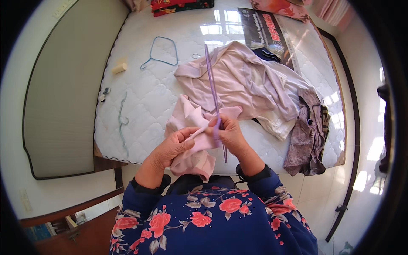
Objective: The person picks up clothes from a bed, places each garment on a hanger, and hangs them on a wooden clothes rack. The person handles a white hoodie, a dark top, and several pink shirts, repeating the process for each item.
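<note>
A pink garment [185, 115] lies bunched at the near edge of the mattress, directly before me. My left hand [175, 148] pinches a fold of it between thumb and fingers. A purple clothes hanger [211, 78], seen nearly edge-on, stands up over the cloth. My right hand [229, 134] is closed on it by the hook end, its fingers against the raised edge of the garment. Whether those fingers also grip the cloth I cannot tell. Just beyond both hands a pale lilac long-sleeved top [238, 80] is spread out, partly over a white garment [274, 125].
The plastic-covered mattress [148, 87] also bears a blue hanger [177, 51], a pale green hanger [122, 121] and a cream block [120, 68]. At the right lie checked trousers [299, 146]. Red folded fabric [182, 6] sits at the far edge; a padded headboard [63, 89] stands left.
</note>
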Available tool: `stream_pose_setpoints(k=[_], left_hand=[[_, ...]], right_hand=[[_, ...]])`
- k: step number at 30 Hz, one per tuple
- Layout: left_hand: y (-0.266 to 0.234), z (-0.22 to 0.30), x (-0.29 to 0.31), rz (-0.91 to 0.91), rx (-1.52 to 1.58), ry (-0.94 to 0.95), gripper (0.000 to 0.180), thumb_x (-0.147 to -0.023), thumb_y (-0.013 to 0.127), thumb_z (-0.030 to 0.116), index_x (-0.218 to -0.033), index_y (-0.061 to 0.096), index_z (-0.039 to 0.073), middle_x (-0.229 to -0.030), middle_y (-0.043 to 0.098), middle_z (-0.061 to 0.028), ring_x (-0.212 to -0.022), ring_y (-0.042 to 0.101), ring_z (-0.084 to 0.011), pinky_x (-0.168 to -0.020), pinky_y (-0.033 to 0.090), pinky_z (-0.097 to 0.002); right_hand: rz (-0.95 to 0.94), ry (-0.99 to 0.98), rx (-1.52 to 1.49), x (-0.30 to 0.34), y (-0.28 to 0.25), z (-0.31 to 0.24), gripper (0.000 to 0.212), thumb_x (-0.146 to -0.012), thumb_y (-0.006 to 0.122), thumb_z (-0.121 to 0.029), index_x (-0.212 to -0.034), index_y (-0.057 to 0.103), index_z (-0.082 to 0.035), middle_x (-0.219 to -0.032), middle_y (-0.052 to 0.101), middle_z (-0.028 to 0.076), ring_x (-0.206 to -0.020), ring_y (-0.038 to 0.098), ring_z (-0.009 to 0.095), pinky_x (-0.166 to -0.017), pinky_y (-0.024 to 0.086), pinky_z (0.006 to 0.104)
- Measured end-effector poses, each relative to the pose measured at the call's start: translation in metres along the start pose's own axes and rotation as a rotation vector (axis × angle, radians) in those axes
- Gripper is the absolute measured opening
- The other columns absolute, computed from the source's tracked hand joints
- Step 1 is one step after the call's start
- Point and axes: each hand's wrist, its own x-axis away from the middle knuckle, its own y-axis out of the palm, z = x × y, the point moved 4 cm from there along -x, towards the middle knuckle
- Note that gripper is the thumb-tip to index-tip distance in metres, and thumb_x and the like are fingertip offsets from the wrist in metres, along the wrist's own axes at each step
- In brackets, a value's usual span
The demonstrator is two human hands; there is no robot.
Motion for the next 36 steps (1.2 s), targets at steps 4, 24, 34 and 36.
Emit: stream_pose_setpoints(k=[4, 24, 34, 36], left_hand=[[-0.012, -0.011, 0.008, 0.05, -0.632, 0.074, 0.045, -0.076, 0.062, 0.01, -0.116, 0.043, 0.002, -0.102, 0.053, -0.0019, -0.088, 0.051, -0.0082, -0.076, 0.044, -0.0236], [0.0, 0.068, 0.013, 0.242, 0.525, 0.589, 0.029, -0.088, 0.037, 0.017, -0.11, 0.043, -0.001, -0.106, 0.052, -0.0138, -0.098, 0.052, -0.0254, -0.082, 0.047, -0.038], [0.035, 0.145, 0.098, 0.663, -0.892, 1.417, 0.011, -0.087, 0.045, 0.013, -0.091, 0.051, 0.004, -0.1, 0.053, -0.0096, -0.09, 0.051, -0.0155, -0.082, 0.039, -0.0272], [0.054, 0.155, 0.118, 0.655, -1.022, 1.552, 0.011, -0.088, 0.043, 0.013, -0.087, 0.05, 0.005, -0.095, 0.054, -0.0087, -0.089, 0.05, -0.0147, -0.086, 0.036, -0.0289]], right_hand=[[0.047, -0.041, 0.026, -0.009, -0.006, -0.027, 0.014, -0.073, 0.067, -0.009, -0.078, 0.055, -0.005, -0.068, 0.053, -0.003, -0.059, 0.046, 0.003, -0.054, 0.039, 0.0166], [0.18, -0.326, 0.678, 0.023, 0.029, 0.016, 0.038, -0.06, 0.073, -0.015, -0.089, 0.049, -0.005, -0.062, 0.048, 0.001, -0.056, 0.044, 0.008, -0.052, 0.039, 0.0218], [0.185, -0.508, 0.16, 0.012, -0.043, -0.116, 0.014, -0.073, 0.054, -0.002, -0.086, 0.053, -0.003, -0.073, 0.053, -0.004, -0.064, 0.047, 0.003, -0.058, 0.038, 0.0158], [0.103, -0.618, 0.07, 0.02, -0.032, -0.164, 0.011, -0.076, 0.052, -0.004, -0.087, 0.053, -0.003, -0.075, 0.055, -0.002, -0.067, 0.049, 0.002, -0.059, 0.038, 0.0146]])
